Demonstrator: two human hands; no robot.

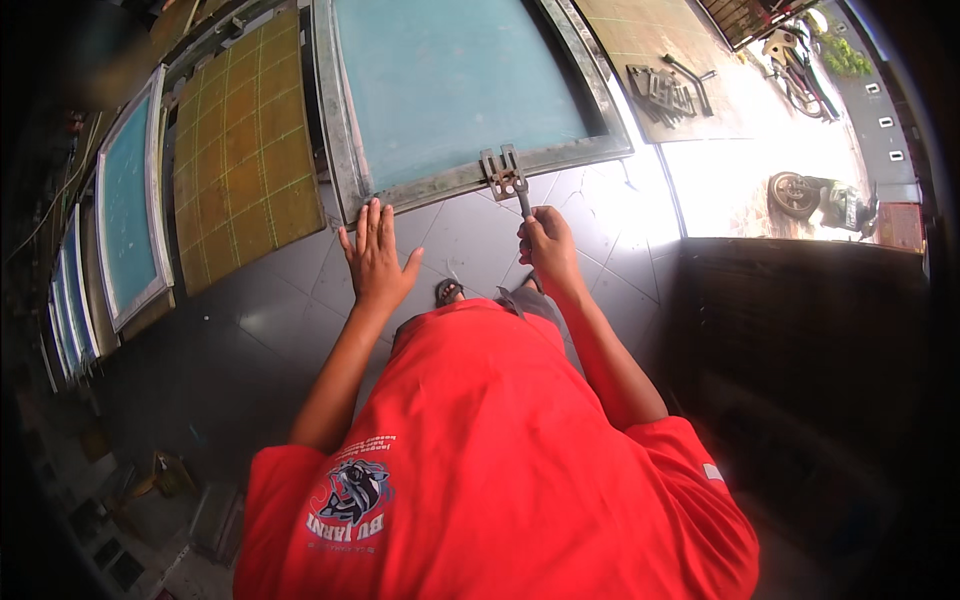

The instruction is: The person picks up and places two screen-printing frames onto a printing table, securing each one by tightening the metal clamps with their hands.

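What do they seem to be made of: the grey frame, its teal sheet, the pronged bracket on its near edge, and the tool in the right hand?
Grey frame: probably metal; dull, stained bars.
Teal sheet: mesh or film; smooth-looking, no weave visible, so uncertain.
Pronged bracket: likely steel; brownish-grey, worn-looking, with holes.
Tool: likely metal; dark grey, slim shank.

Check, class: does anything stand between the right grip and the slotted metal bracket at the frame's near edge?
Only the wrench-like tool held in the right grip spans the gap to the slotted metal bracket; nothing else visible intervenes. The left grip rests aside, on the frame.
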